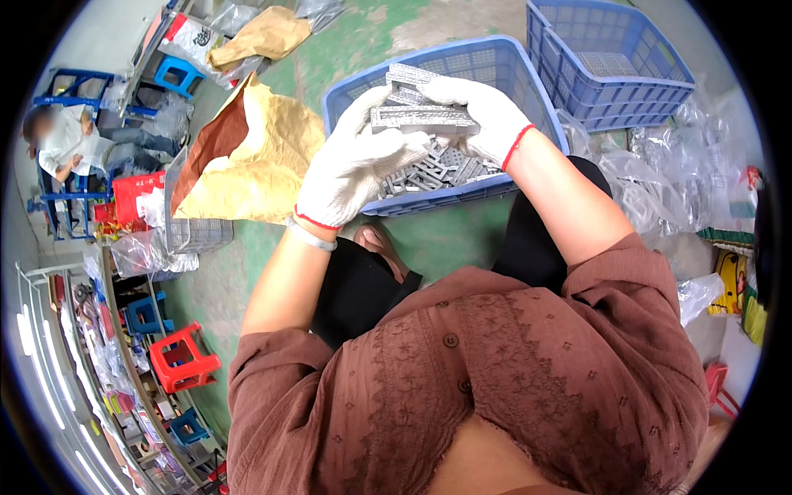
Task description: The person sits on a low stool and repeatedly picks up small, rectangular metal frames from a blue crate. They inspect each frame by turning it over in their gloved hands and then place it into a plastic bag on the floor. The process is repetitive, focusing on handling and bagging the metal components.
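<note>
Both my hands wear white knitted gloves with red cuffs. My left hand (356,157) and my right hand (487,114) are closed around a small stack of grey rectangular metal pieces (425,120), gripping it from its two sides. The pieces have ridged, patterned faces, and some of their edges are covered by my fingers. The stack is held above a blue plastic crate (528,78). Lying in the crate's near part are many loose grey metal pieces (441,169).
Another blue crate (610,87) stands at the far right, with clear plastic bags (652,177) beside it. Left of my crate is an opened brown paper sack (268,157). A red stool (183,359) and shelving are at the left, where another person (87,144) sits.
</note>
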`<state>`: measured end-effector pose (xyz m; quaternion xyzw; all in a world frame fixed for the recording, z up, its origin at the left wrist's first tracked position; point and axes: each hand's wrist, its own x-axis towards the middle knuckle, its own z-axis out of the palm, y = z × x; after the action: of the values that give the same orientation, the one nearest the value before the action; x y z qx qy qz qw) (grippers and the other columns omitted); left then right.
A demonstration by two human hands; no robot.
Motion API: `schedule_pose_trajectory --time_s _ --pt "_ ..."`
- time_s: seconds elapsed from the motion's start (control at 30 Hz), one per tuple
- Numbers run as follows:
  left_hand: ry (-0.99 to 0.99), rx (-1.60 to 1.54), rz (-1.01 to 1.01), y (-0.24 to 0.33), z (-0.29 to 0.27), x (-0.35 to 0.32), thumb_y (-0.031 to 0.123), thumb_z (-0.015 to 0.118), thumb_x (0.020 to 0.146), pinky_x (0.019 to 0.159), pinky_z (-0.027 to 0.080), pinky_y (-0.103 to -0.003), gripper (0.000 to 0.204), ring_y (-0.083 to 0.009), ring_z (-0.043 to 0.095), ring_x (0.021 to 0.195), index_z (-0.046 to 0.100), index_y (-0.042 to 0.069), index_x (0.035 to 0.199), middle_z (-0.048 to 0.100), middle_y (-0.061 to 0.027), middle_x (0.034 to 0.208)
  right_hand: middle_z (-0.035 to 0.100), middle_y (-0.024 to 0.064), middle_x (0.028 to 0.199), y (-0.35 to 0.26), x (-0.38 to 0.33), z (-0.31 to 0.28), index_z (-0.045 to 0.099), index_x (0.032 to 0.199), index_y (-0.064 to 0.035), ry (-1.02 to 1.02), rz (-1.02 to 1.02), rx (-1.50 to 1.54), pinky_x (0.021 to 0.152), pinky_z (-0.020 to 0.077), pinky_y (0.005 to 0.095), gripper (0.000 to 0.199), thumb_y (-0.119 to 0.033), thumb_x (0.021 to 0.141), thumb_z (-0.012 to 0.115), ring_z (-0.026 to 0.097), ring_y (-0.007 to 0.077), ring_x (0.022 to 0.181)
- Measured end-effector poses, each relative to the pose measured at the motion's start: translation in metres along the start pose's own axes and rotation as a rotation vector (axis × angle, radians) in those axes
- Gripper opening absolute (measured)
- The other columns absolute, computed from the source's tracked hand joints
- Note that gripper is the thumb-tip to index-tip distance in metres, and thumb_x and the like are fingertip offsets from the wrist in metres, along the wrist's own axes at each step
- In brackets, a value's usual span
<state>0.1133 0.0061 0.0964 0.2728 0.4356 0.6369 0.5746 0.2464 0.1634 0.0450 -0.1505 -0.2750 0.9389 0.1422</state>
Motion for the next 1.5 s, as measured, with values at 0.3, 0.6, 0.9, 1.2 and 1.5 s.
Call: schedule_pose_trajectory --time_s 0.3,0.6,0.9,1.2,1.5 --pt "0.029 0.224 -0.054 0.004 0.009 0.029 0.018 0.065 0.094 0.063 0.058 -0.03 0.032 -0.0193 0.069 0.078 0.059 0.002 0.12 0.068 -0.0132 0.096 0.07 0.0085 0.095 -0.011 -0.011 -0.008 0.067 0.107 -0.0018 0.151 -0.033 0.057 0.045 0.0469 0.0312 0.026 -0.024 0.096 0.062 0.067 0.0194 0.072" --pt "-0.023 0.505 0.126 0.001 0.037 0.06 0.019 0.051 0.103 0.066 0.053 -0.025 0.028 -0.0148 0.066 0.088 0.058 0.002 0.124 0.065 -0.0063 0.111 0.069 0.0101 0.091 -0.029 -0.017 -0.039 0.067 0.101 -0.0033 0.076 -0.097 0.2 0.045 0.0519 0.0362 0.02 -0.02 0.093 0.062 0.067 0.024 0.069" --pt "-0.027 0.634 0.038 0.024 0.053 0.104 0.027 0.062 0.098 0.072 0.056 -0.029 0.025 -0.0158 0.067 0.078 0.064 0.004 0.104 0.067 -0.0072 0.094 0.067 0.0121 0.088 -0.045 -0.03 -0.042 0.062 0.107 -0.0083 -0.13 -0.178 0.337 0.039 0.0451 0.037 0.017 -0.021 0.097 0.056 0.062 0.0253 0.057" --pt "-0.07 0.673 0.001 0.049 0.165 0.128 0.035 0.059 0.1 0.052 0.041 -0.023 0.029 -0.0103 0.054 0.057 0.064 0.006 0.101 0.061 -0.0015 0.079 0.066 0.0147 0.098 -0.052 0.008 -0.065 0.066 0.112 -0.0104 0.45 -0.287 -0.121 0.057 0.056 0.0494 0.026 -0.022 0.089 0.066 0.068 0.0321 0.079" --pt "-0.451 0.997 -0.451 -0.091 0.285 0.18 0.031 0.073 0.089 0.069 0.054 -0.03 0.033 -0.017 0.064 0.074 0.064 0.001 0.102 0.064 -0.0074 0.087 0.068 0.008 0.121 -0.054 -0.021 -0.045 0.062 0.13 -0.0156 0.314 -0.183 -1.555 0.086 0.0539 0.0385 0.065 -0.046 0.074 0.076 0.068 0.0268 0.101"
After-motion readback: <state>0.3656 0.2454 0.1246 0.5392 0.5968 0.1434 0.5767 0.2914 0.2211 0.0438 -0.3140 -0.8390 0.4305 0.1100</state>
